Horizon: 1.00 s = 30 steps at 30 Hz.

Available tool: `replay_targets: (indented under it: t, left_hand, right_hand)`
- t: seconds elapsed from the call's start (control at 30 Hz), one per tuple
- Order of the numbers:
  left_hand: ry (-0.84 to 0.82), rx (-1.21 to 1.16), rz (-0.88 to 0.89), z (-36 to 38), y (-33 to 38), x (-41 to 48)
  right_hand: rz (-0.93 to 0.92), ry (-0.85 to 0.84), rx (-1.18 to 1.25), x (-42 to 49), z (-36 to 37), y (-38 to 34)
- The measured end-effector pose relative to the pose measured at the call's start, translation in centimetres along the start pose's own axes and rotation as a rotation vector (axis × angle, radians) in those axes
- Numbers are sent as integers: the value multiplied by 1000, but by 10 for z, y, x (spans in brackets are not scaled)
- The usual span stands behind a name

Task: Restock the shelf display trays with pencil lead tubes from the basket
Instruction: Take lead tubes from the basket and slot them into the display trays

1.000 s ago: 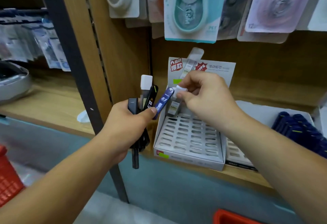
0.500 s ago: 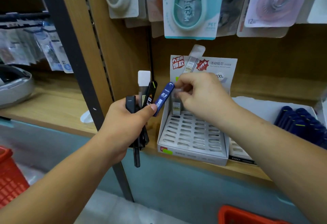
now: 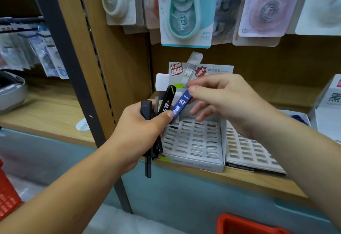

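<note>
The fingers (image 3: 198,90) of the right hand (image 3: 230,104) pinch the top end of the blue tube (image 3: 180,104), in the middle of the frame. The other fingers of that hand hang loose below. The low end of the blue tube sits under the thumb of the left hand (image 3: 136,135). That hand is curled tight round a bunch of tubes (image 3: 165,102): black ones and a clear one with a white cap. So both hands have the blue tube at once.

What could go wrong? The pinch is only on the tip, so it may slip off if the left thumb does not let go. If the thumb lifts too much, the bunch may come loose. Then a tube could drop to the floor, or into the red basket (image 3: 239,224) at the bottom edge. One thin dark tube hangs low out of the fist and looks most likely to fall.

The white tray (image 3: 193,163) sits on the shelf (image 3: 258,180) just behind the hands. Its slots are small, so a tilted tube may miss or jam. A second tray (image 3: 239,147) lies just to its right, and the blue tube could go in the wrong one.
</note>
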<state>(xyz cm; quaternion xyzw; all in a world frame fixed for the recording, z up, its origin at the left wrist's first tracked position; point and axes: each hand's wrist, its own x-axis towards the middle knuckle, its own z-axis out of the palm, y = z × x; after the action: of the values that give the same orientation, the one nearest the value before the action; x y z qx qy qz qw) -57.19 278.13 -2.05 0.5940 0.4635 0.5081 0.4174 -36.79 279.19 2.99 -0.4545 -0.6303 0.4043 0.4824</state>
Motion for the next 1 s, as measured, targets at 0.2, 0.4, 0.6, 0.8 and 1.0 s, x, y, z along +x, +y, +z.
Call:
replay_targets:
  t: [0.2, 0.4, 0.6, 0.8, 1.0]
  left_hand:
    - [-160, -3, -15, 42, 12, -2]
    - [-247, 39, -30, 89, 23, -6]
    - [-261, 19, -84, 108, 28, -12]
    - [-331, -12, -115, 95, 28, -16]
    - [-353, 26, -124, 54, 20, -8]
  right_hand:
    - [-32, 101, -22, -31, -42, 2]
    - [-88, 139, -194, -53, -94, -11]
    - [-56, 169, -63, -62, -100, -1]
    - [66, 158, 64, -62, -78, 12]
    - [49, 41, 53, -39, -50, 3]
